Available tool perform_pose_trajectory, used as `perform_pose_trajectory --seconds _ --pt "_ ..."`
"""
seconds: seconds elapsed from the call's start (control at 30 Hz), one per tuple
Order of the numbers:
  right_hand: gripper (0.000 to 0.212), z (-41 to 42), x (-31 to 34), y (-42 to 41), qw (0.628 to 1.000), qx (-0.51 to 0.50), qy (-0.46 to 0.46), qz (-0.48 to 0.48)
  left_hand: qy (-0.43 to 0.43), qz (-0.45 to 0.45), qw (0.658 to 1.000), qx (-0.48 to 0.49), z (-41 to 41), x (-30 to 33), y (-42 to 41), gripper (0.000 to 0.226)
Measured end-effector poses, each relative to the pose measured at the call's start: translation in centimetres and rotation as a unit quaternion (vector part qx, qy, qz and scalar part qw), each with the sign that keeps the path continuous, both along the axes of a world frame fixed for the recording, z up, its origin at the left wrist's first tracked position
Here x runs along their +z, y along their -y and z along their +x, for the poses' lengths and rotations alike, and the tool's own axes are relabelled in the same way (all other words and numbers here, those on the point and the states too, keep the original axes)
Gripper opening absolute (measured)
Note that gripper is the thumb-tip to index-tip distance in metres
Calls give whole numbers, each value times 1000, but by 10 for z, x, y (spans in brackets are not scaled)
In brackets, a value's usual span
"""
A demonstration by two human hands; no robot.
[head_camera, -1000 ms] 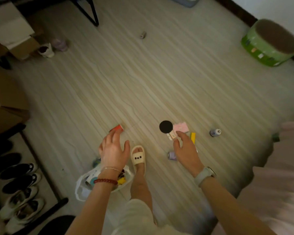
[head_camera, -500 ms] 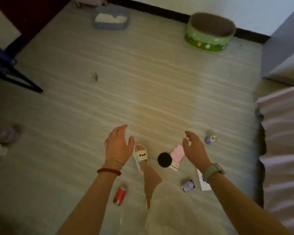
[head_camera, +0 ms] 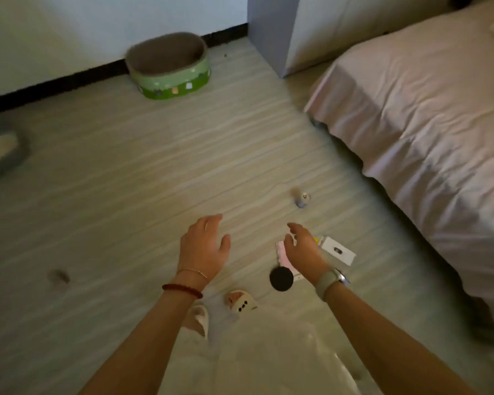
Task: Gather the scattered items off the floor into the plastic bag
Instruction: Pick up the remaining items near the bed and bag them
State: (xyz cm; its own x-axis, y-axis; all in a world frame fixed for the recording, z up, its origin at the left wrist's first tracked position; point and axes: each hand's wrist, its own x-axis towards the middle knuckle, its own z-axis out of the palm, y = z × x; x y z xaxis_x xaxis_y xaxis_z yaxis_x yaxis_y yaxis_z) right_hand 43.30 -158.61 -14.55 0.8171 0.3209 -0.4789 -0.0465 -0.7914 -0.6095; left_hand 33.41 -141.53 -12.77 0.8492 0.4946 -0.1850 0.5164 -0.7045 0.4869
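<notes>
Head view shows your left hand (head_camera: 203,246) and right hand (head_camera: 303,246) both held out above the floor (head_camera: 126,195), fingers relaxed and grasping nothing. Under your right hand lie a pink item (head_camera: 281,252), a black disc (head_camera: 281,279) and a white card (head_camera: 337,250); a small bottle (head_camera: 301,198) sits farther ahead, near the bed (head_camera: 425,109). You cannot see the plastic bag.
</notes>
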Motion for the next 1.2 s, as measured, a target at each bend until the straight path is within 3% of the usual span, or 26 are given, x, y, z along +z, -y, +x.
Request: perform_pose_trajectory --seconds 0.1,0.2,0.43,0.57,0.7,0.87,1.07,1.2 --pt "39 -24 4 11 994 -106 -4 -32 -21 -16 990 -139 13 -8 3 47" --pt "38 -78 1 35 964 -264 4 -15 -36 -27 956 -289 5 -18 20 47" --pt "39 -265 -16 113 826 -559 -57 -42 -95 -94 861 -490 -61 -44 96 45" --pt "39 -349 -43 151 753 -649 -94 -56 -136 -87 786 -597 -100 -68 154 46" --pt "39 -401 -96 178 726 -675 -120 -55 -172 -51 733 -656 -125 -118 211 46" --pt "40 -427 -238 214 727 -675 -110 -60 -197 3 686 -700 -136 -253 271 47" --pt "49 -423 -458 227 854 -485 -155 -108 -180 63 639 -745 -121 -457 315 50" --pt "67 -412 -585 240 910 -352 -158 -152 -147 114 569 -801 -105 -582 346 55"
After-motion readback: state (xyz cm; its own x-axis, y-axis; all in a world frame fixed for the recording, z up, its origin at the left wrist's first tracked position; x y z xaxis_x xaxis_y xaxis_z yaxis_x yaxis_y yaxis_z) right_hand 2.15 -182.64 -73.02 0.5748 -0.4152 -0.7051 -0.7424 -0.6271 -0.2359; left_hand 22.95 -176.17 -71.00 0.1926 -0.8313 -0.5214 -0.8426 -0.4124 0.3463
